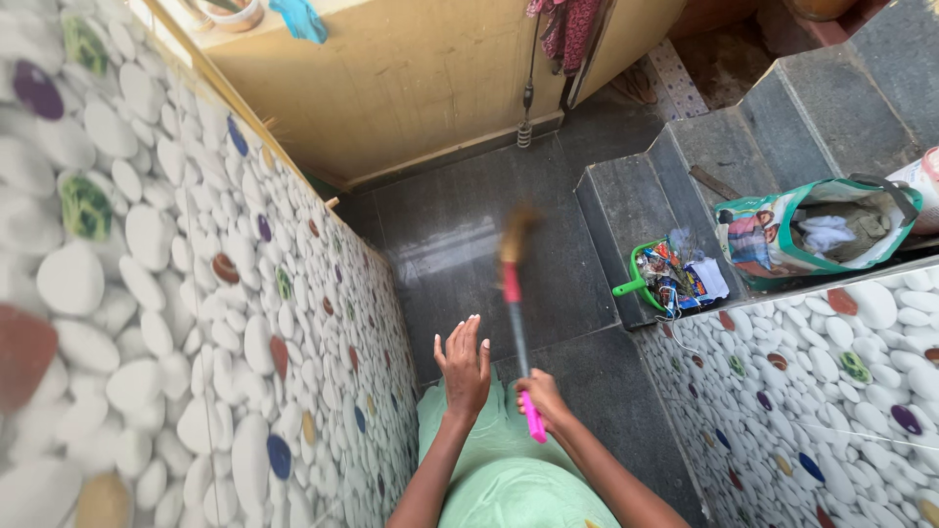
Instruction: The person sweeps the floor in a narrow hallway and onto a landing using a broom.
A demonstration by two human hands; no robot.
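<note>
My right hand (544, 399) grips the pink handle of a broom (515, 313). Its shaft runs away from me and its brown bristle head is blurred with motion above the dark stone floor (469, 225). My left hand (464, 368) is held up open beside the handle, fingers spread, touching nothing. My light green garment shows below both arms.
Pebble-pattern tiled walls (147, 293) close in on the left and right. Dark stone steps (704, 147) rise at the right; a green dustpan (650, 279) full of litter sits on the lowest. A green bag (782, 235) with rubbish rests on the ledge. A wooden door (391, 78) stands ahead.
</note>
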